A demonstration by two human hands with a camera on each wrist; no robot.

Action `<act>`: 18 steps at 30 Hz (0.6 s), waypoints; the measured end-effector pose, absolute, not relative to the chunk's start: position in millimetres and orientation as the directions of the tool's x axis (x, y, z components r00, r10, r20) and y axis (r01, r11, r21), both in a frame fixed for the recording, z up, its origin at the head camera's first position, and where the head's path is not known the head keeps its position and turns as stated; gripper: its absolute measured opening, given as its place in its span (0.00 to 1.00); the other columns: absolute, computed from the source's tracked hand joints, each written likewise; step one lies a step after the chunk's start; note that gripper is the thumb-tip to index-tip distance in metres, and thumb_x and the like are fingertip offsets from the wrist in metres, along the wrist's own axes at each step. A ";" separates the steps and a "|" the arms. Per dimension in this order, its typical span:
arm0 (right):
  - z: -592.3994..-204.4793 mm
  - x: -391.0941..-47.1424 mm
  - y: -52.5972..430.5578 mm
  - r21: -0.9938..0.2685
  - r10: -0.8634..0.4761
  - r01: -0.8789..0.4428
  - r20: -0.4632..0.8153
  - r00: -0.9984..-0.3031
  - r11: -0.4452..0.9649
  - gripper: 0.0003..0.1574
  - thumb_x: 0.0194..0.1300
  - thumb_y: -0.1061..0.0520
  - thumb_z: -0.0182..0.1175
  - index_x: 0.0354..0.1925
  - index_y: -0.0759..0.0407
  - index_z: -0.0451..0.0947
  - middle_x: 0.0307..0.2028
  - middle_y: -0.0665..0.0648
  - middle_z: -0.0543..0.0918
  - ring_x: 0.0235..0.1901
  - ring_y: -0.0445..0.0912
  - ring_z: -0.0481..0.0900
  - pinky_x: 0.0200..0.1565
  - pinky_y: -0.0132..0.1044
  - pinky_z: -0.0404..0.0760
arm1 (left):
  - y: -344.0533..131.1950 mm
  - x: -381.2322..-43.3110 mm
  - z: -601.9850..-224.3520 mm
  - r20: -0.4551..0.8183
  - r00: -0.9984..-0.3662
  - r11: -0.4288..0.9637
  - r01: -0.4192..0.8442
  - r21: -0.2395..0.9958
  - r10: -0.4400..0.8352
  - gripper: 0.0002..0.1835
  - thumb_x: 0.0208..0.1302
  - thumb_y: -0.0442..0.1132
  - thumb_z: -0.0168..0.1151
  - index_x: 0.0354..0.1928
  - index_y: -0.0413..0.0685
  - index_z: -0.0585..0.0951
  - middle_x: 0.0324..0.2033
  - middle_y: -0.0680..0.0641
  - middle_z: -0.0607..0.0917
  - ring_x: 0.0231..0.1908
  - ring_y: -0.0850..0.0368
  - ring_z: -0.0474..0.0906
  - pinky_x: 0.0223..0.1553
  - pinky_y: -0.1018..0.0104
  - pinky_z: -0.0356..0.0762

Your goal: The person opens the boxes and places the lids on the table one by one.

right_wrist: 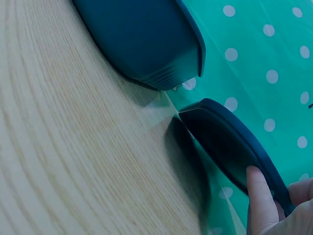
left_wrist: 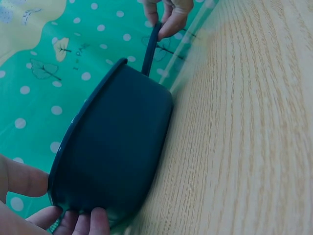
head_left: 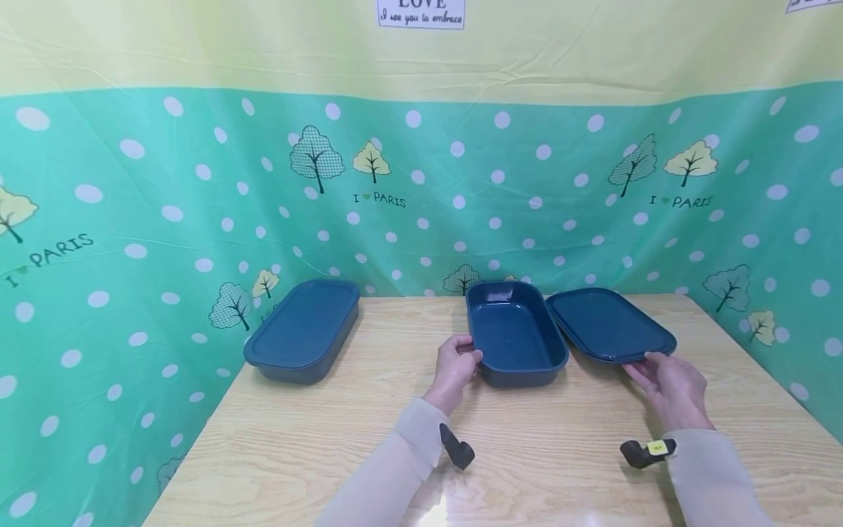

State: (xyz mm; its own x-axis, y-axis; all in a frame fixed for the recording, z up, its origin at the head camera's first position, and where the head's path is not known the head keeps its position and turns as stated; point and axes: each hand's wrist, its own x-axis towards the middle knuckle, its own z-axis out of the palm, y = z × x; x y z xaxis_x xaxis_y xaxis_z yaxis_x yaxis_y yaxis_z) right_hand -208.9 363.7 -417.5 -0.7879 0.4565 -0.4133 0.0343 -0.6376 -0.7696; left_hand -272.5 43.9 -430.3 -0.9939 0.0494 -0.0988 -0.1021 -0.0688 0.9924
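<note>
A dark blue, rectangular food container (head_left: 510, 329) with rounded corners stands uncovered on the table, nothing inside it. My left hand (head_left: 456, 369) grips its near left side, thumb at the rim and fingers against the outer wall (left_wrist: 115, 142). To its right, my right hand (head_left: 675, 384) pinches the near edge of a matching dark blue lid (head_left: 612, 322), thumb on top and fingers beneath. The lid is tilted, its near edge raised above the table with a shadow under it in the right wrist view, and its left edge is close beside the container.
A second dark blue container (head_left: 303, 333) with its lid on stands at the table's left. The light wood table (head_left: 527, 454) ends at a green dotted cloth backdrop (head_left: 421, 212) behind and at both sides. Black wrist cameras sit on both sleeves.
</note>
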 end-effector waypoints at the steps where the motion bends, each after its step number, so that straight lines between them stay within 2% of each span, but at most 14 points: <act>1: -417.5 -208.8 364.0 -0.766 0.455 0.035 -0.417 -0.787 -0.642 0.46 0.67 0.66 0.54 0.74 0.52 0.44 0.48 0.53 0.73 0.45 0.42 0.80 0.51 0.44 0.76 | 43.9 -272.4 -430.0 -0.100 -0.994 -0.066 -0.103 0.992 0.048 0.18 0.60 0.25 0.58 0.53 0.34 0.74 0.43 0.43 0.81 0.33 0.57 0.77 0.38 0.58 0.79; 6: -418.1 -207.5 364.9 -0.752 0.441 0.034 -0.423 -0.792 -0.659 0.45 0.66 0.67 0.54 0.74 0.53 0.45 0.35 0.52 0.79 0.40 0.42 0.83 0.51 0.44 0.76 | 44.3 -271.9 -429.0 -0.111 -0.993 -0.054 -0.113 0.992 0.041 0.19 0.60 0.26 0.59 0.54 0.35 0.74 0.43 0.43 0.80 0.34 0.57 0.77 0.40 0.58 0.79; 9: -418.0 -206.8 364.7 -0.747 0.436 0.043 -0.433 -0.789 -0.664 0.46 0.66 0.66 0.55 0.74 0.52 0.44 0.45 0.54 0.78 0.42 0.42 0.82 0.52 0.43 0.76 | 44.6 -272.1 -429.3 -0.112 -0.993 -0.054 -0.114 0.992 0.040 0.19 0.60 0.26 0.59 0.54 0.35 0.74 0.43 0.43 0.81 0.34 0.57 0.77 0.40 0.57 0.79; 13: -417.6 -206.8 364.5 -0.734 0.427 0.054 -0.451 -0.784 -0.677 0.47 0.66 0.66 0.56 0.74 0.50 0.44 0.63 0.53 0.66 0.46 0.41 0.80 0.52 0.42 0.76 | 44.9 -272.4 -430.0 -0.112 -0.993 -0.056 -0.114 0.992 0.039 0.19 0.60 0.26 0.59 0.54 0.35 0.74 0.44 0.43 0.81 0.35 0.57 0.77 0.41 0.56 0.79; 14: -417.6 -207.0 364.5 -0.730 0.425 0.053 -0.455 -0.783 -0.682 0.47 0.66 0.66 0.56 0.74 0.49 0.44 0.65 0.53 0.64 0.46 0.41 0.80 0.52 0.42 0.76 | 44.9 -272.4 -430.1 -0.111 -0.993 -0.057 -0.114 0.992 0.040 0.19 0.60 0.26 0.59 0.54 0.35 0.74 0.44 0.42 0.81 0.35 0.57 0.77 0.41 0.56 0.79; 18: -418.1 -207.3 365.1 -0.707 0.417 0.042 -0.464 -0.782 -0.706 0.49 0.65 0.66 0.57 0.74 0.49 0.44 0.63 0.53 0.67 0.44 0.42 0.82 0.52 0.43 0.76 | 44.8 -272.0 -430.1 -0.111 -0.993 -0.060 -0.113 0.992 0.042 0.19 0.59 0.26 0.59 0.54 0.35 0.74 0.45 0.41 0.80 0.36 0.56 0.77 0.42 0.56 0.79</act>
State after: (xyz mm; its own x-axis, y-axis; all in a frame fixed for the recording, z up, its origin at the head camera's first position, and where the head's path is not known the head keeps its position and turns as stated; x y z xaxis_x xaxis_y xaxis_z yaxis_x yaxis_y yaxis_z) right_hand -207.3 365.1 -418.1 -0.7818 0.4170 -0.4637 0.0423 -0.7064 -0.7066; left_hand -272.0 44.8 -430.1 -0.9930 0.0416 -0.1106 -0.1129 -0.0596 0.9918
